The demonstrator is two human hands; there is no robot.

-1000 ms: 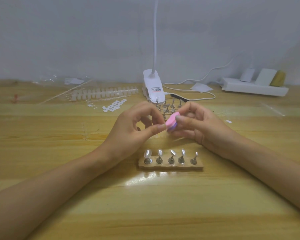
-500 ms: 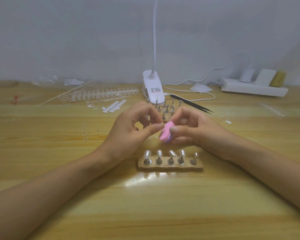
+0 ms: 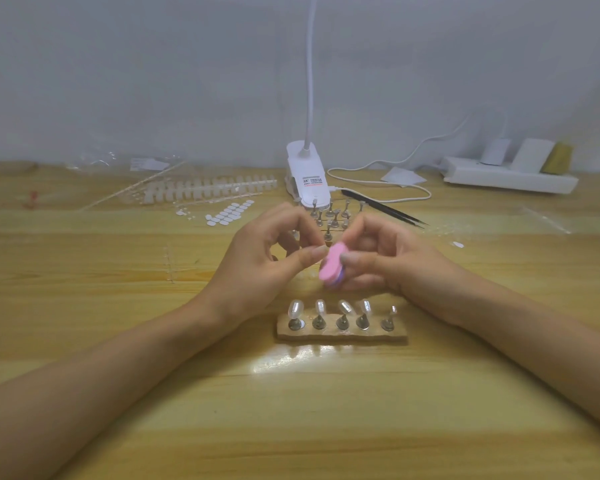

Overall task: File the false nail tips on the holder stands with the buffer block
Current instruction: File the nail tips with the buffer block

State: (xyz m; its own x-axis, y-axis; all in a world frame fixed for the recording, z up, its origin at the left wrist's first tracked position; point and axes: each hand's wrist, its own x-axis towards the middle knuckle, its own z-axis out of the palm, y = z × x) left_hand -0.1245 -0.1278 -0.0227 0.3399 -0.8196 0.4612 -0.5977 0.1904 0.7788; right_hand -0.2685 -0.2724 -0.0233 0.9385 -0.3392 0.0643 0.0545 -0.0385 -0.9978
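Observation:
My right hand (image 3: 392,261) grips a pink buffer block with a purple layer (image 3: 330,269) between thumb and fingers. The block's end meets the fingertips of my left hand (image 3: 257,261). Those fingers pinch a small holder stand that is almost wholly hidden. Just in front of both hands a tan base (image 3: 342,337) carries a row of several metal stands with clear nail tips (image 3: 296,308) on top. Several more stands (image 3: 329,216) are behind my hands.
A white clip lamp (image 3: 307,174) with its cord stands at the back centre, and black tweezers (image 3: 385,211) lie to its right. Strips of nail tips (image 3: 205,188) and white adhesive tabs (image 3: 229,213) lie back left. A white power strip (image 3: 510,176) sits back right.
The buffer block has slid down and left against my left fingertips. My right hand dropped slightly, uncovering the tweezers behind it. The left hand has barely moved.

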